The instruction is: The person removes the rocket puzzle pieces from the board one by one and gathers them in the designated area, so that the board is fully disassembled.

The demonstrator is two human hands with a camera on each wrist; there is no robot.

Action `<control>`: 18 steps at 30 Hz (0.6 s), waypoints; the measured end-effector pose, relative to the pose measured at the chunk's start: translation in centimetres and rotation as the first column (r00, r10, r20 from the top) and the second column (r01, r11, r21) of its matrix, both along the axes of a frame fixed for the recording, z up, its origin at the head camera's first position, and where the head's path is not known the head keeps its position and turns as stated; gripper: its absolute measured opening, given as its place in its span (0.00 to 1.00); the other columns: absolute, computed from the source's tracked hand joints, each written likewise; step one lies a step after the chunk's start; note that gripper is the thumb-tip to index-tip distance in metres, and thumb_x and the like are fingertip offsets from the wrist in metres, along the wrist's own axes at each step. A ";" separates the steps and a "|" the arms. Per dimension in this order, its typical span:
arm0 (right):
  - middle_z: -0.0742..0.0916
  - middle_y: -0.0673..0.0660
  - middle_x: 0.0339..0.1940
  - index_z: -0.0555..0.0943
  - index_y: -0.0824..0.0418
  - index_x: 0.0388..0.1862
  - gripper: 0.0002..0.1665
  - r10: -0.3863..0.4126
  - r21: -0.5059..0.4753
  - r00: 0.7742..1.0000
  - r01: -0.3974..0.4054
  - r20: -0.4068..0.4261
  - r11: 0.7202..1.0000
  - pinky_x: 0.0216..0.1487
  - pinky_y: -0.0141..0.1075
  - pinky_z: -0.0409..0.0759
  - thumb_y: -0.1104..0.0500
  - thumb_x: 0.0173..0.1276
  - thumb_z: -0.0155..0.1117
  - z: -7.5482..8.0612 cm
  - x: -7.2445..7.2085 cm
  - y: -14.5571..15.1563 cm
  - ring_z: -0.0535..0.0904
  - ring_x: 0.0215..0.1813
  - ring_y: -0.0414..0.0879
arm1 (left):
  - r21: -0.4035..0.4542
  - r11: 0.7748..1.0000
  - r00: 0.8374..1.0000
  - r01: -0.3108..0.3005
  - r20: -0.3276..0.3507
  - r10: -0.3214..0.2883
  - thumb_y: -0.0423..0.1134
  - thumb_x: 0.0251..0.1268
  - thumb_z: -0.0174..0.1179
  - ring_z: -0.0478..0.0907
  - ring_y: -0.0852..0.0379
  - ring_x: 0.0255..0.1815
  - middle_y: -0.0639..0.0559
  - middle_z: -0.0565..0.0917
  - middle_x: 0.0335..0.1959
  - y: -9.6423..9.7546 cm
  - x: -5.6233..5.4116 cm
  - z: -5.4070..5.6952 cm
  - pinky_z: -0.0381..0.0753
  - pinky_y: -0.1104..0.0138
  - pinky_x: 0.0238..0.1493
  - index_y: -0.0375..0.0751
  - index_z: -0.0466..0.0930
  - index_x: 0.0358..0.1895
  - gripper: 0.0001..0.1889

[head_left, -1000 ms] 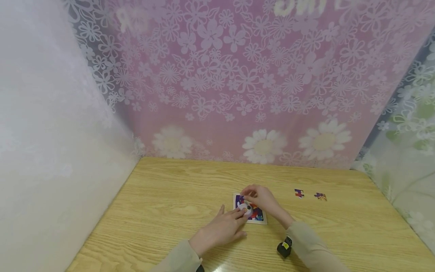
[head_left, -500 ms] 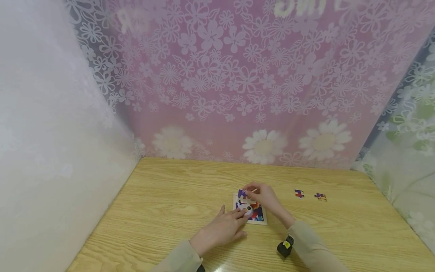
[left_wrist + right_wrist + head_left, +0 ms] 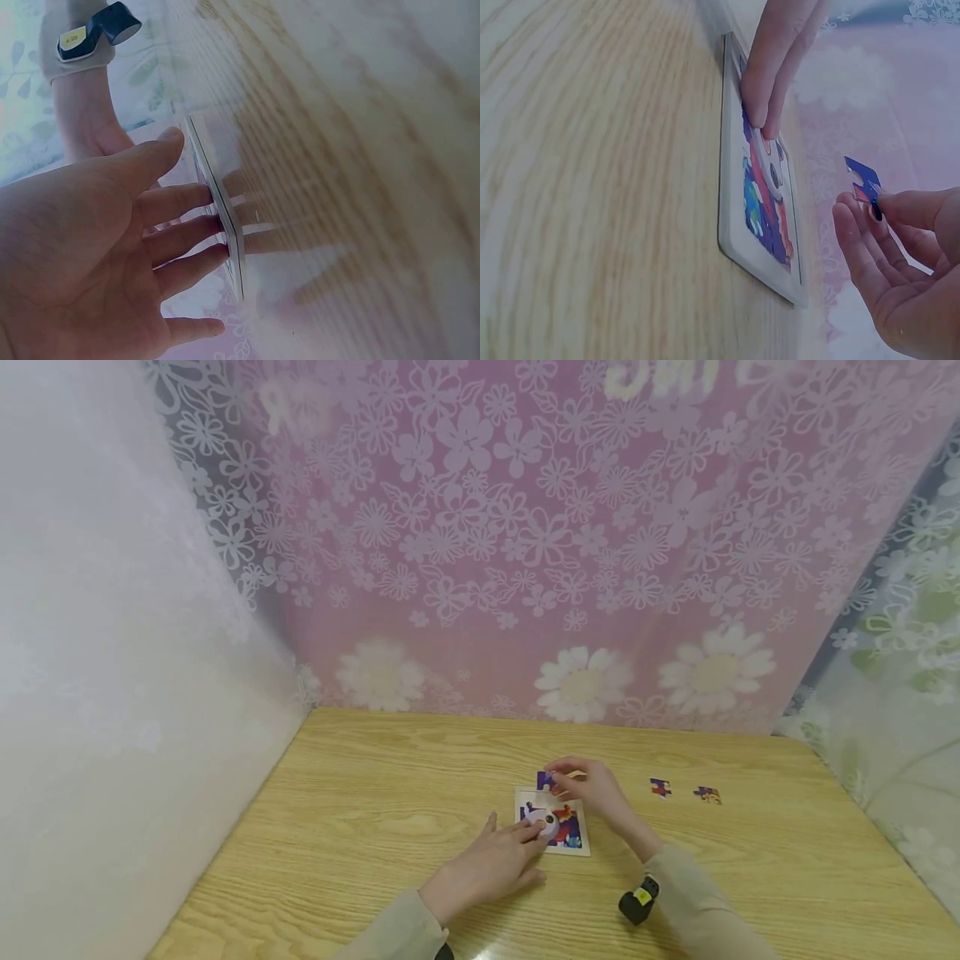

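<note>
A small jigsaw puzzle in a white-rimmed tray [image 3: 586, 851] lies on the table, its picture dark blue, red and white with an animal's face. On that face rest the straight fingers of my left hand [image 3: 487, 870]. In the left wrist view, the fingertips of the left hand [image 3: 112, 240] touch the thin tray [image 3: 234, 262]. My right hand [image 3: 597, 795] pinches a blue-and-red puzzle piece [image 3: 865, 178] between thumb and fingers. In the right wrist view this piece is off the tray [image 3: 759, 271]. The tray's far part shows a pale bare area.
Two loose puzzle pieces, one [image 3: 660, 787] nearer and another [image 3: 707, 794] farther right, lie on the wooden table [image 3: 375, 802]. A flowered pink curtain [image 3: 480, 543] hangs behind the table. A black device [image 3: 637, 903] is worn at the right wrist.
My right hand has lifted the puzzle piece out of the tray and moved it away and slightly right, baring the tray's far part. The left hand has stayed in place.
</note>
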State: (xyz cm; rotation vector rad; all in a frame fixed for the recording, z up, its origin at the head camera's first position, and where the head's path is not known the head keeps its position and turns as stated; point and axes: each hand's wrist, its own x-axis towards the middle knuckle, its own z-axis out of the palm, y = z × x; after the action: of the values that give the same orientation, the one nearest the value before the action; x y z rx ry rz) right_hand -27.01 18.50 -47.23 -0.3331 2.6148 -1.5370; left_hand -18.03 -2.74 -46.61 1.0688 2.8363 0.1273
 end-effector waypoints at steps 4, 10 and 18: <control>0.87 0.68 0.57 0.85 0.65 0.56 0.14 -0.011 0.004 1.000 0.011 0.002 1.000 0.45 0.43 0.90 0.60 0.78 0.61 -0.1 0.0 0.2 0.90 0.42 0.52 | 0.004 1.000 1.000 0.002 0.012 -0.002 0.58 0.76 0.55 0.64 0.55 0.80 0.55 0.66 0.80 0.0 -0.1 0.0 0.66 0.38 0.75 0.53 0.70 0.76 0.30; 0.87 0.67 0.57 0.85 0.65 0.56 0.15 -0.027 0.003 1.000 0.027 0.015 1.000 0.47 0.43 0.90 0.60 0.78 0.61 -0.1 -0.1 0.8 0.90 0.43 0.51 | 0.009 1.000 1.000 -0.001 0.030 0.001 0.58 0.76 0.55 0.64 0.55 0.81 0.56 0.65 0.80 0.0 -0.1 0.0 0.66 0.38 0.75 0.53 0.70 0.76 0.30; 0.88 0.69 0.54 0.84 0.67 0.57 0.15 -0.031 0.004 0.999 0.031 -0.011 1.000 0.45 0.41 0.90 0.61 0.78 0.60 -0.1 -0.3 1.9 0.90 0.44 0.53 | 0.009 1.000 1.000 0.000 0.015 0.000 0.58 0.76 0.55 0.65 0.55 0.80 0.55 0.66 0.80 -0.1 -0.1 -0.1 0.66 0.38 0.75 0.52 0.71 0.75 0.29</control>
State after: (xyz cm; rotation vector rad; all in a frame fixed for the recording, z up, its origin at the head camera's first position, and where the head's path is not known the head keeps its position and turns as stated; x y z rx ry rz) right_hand -27.29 20.44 -47.33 -0.3026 2.6434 -1.5424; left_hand -18.08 -2.82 -46.70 1.0652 2.8248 0.1485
